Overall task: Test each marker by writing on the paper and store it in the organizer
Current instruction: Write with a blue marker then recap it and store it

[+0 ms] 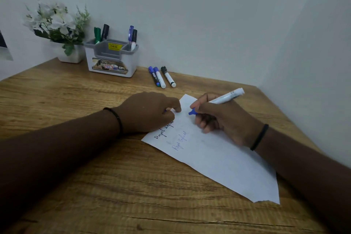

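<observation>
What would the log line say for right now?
right hand: holds blue marker | tip: over paper | left hand: rests on paper

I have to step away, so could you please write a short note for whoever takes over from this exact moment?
Right hand: grips an uncapped blue-tipped white marker, tip just above the white paper sheet.
Left hand: rests on the sheet's upper left edge, fingers curled; something blue shows under them, possibly the cap.
Grey-and-white plastic organizer stands by the wall holding four markers.
Done: two lines on the sheet, one black, one blue.
Left: test the held marker, cap and store it, then do the two blue-capped markers and one black-capped marker lying on the wooden table.
</observation>
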A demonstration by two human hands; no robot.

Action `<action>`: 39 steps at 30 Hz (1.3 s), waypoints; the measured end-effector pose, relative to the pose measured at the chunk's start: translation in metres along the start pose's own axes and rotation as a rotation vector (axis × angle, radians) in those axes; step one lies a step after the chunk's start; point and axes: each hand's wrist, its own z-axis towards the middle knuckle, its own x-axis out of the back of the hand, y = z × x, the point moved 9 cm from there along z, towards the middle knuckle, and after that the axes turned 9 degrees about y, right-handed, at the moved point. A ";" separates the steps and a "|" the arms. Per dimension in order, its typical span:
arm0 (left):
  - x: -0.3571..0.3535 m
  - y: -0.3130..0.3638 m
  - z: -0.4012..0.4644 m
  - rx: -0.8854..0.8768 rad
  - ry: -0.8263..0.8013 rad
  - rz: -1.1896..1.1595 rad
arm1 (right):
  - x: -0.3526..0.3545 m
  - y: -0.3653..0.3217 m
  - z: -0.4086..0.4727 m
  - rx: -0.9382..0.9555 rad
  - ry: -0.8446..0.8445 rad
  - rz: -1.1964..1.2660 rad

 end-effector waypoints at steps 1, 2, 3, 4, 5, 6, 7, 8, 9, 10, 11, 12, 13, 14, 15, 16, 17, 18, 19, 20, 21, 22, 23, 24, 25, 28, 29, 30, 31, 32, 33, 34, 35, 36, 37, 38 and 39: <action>-0.001 0.000 0.000 -0.008 -0.011 0.006 | 0.000 -0.001 0.002 -0.006 0.004 -0.023; -0.002 0.000 0.000 -0.012 -0.028 0.011 | -0.001 -0.001 0.005 -0.005 0.005 -0.055; -0.004 0.000 0.001 -0.015 -0.045 0.013 | -0.001 -0.001 0.007 -0.001 0.008 -0.096; -0.004 0.000 0.001 -0.018 -0.055 0.014 | -0.001 -0.002 0.009 0.008 0.016 -0.134; -0.005 -0.001 0.002 -0.018 -0.062 0.013 | -0.002 -0.002 0.010 0.013 0.027 -0.159; -0.005 -0.001 0.002 -0.017 -0.069 0.013 | -0.002 -0.002 0.011 0.016 0.038 -0.174; -0.006 -0.002 0.003 -0.018 -0.075 0.013 | -0.003 -0.001 0.012 0.014 0.046 -0.177; -0.006 -0.002 0.003 -0.019 -0.079 0.016 | -0.003 -0.001 0.012 0.014 0.052 -0.175; -0.007 -0.001 0.004 -0.022 -0.080 0.020 | -0.004 -0.002 0.012 0.015 0.057 -0.175; -0.007 0.000 0.004 -0.026 -0.080 0.026 | -0.004 -0.002 0.012 0.014 0.061 -0.183; -0.008 0.001 0.004 -0.029 -0.084 0.035 | -0.003 -0.002 0.012 0.013 0.067 -0.202; -0.009 0.001 0.004 -0.032 -0.089 0.045 | -0.003 -0.003 0.012 0.015 0.073 -0.227; -0.010 0.001 0.004 -0.035 -0.089 0.056 | -0.002 -0.004 0.012 0.013 0.078 -0.251; -0.009 0.002 0.003 -0.041 -0.082 0.064 | -0.001 -0.004 0.012 0.008 0.080 -0.267; -0.008 0.002 0.003 -0.048 -0.075 0.068 | -0.001 -0.004 0.011 -0.001 0.080 -0.275; -0.008 0.003 0.003 -0.055 -0.070 0.069 | -0.001 -0.003 0.011 -0.010 0.079 -0.278; -0.008 0.003 0.002 -0.059 -0.069 0.070 | -0.001 -0.003 0.011 -0.021 0.076 -0.276; -0.008 0.003 0.002 -0.060 -0.072 0.070 | -0.002 -0.002 0.012 -0.033 0.072 -0.265; -0.008 0.003 0.002 -0.061 -0.075 0.072 | -0.002 -0.001 0.012 -0.043 0.065 -0.247; -0.008 0.003 0.002 -0.062 -0.076 0.074 | -0.001 -0.001 0.012 -0.046 0.057 -0.220; -0.008 0.002 0.002 -0.064 -0.074 0.077 | -0.001 -0.001 0.012 -0.044 0.044 -0.187; -0.008 0.002 0.003 -0.067 -0.073 0.078 | -0.001 -0.001 0.012 -0.042 0.027 -0.150; -0.009 0.001 0.003 -0.069 -0.074 0.077 | -0.001 -0.002 0.011 -0.039 0.006 -0.117; -0.009 0.001 0.004 -0.070 -0.078 0.074 | -0.001 -0.002 0.010 -0.036 -0.017 -0.091; -0.010 0.001 0.004 -0.071 -0.084 0.071 | -0.001 -0.003 0.009 -0.034 -0.039 -0.072; -0.010 0.001 0.003 -0.075 -0.083 0.063 | -0.003 -0.003 0.006 -0.045 -0.076 -0.038; -0.009 0.000 0.003 -0.077 -0.076 0.062 | -0.003 -0.002 0.006 -0.050 -0.073 -0.029; -0.008 0.000 0.003 -0.078 -0.072 0.062 | -0.002 -0.001 0.006 -0.056 -0.065 -0.021; -0.008 0.000 0.003 -0.078 -0.072 0.062 | -0.002 0.001 0.007 -0.063 -0.057 -0.009; -0.008 0.001 0.003 -0.076 -0.078 0.061 | -0.001 0.002 0.006 -0.068 -0.052 0.011; -0.009 0.001 0.003 -0.075 -0.086 0.060 | 0.000 0.003 0.006 -0.069 -0.049 0.035; -0.009 0.002 0.003 -0.075 -0.094 0.059 | 0.001 0.003 0.006 -0.060 -0.047 0.047; -0.009 0.002 0.004 -0.075 -0.095 0.060 | 0.001 0.003 0.006 -0.044 -0.042 0.039; -0.009 0.001 0.004 -0.075 -0.092 0.061 | 0.002 0.002 0.006 -0.020 -0.031 0.011; -0.009 0.001 0.004 -0.074 -0.089 0.062 | 0.002 0.000 0.005 0.003 -0.018 -0.027; -0.009 0.001 0.004 -0.072 -0.090 0.062 | 0.002 -0.001 0.005 0.024 -0.001 -0.060; -0.010 0.000 0.004 -0.072 -0.091 0.063 | 0.001 -0.001 0.005 0.040 0.013 -0.089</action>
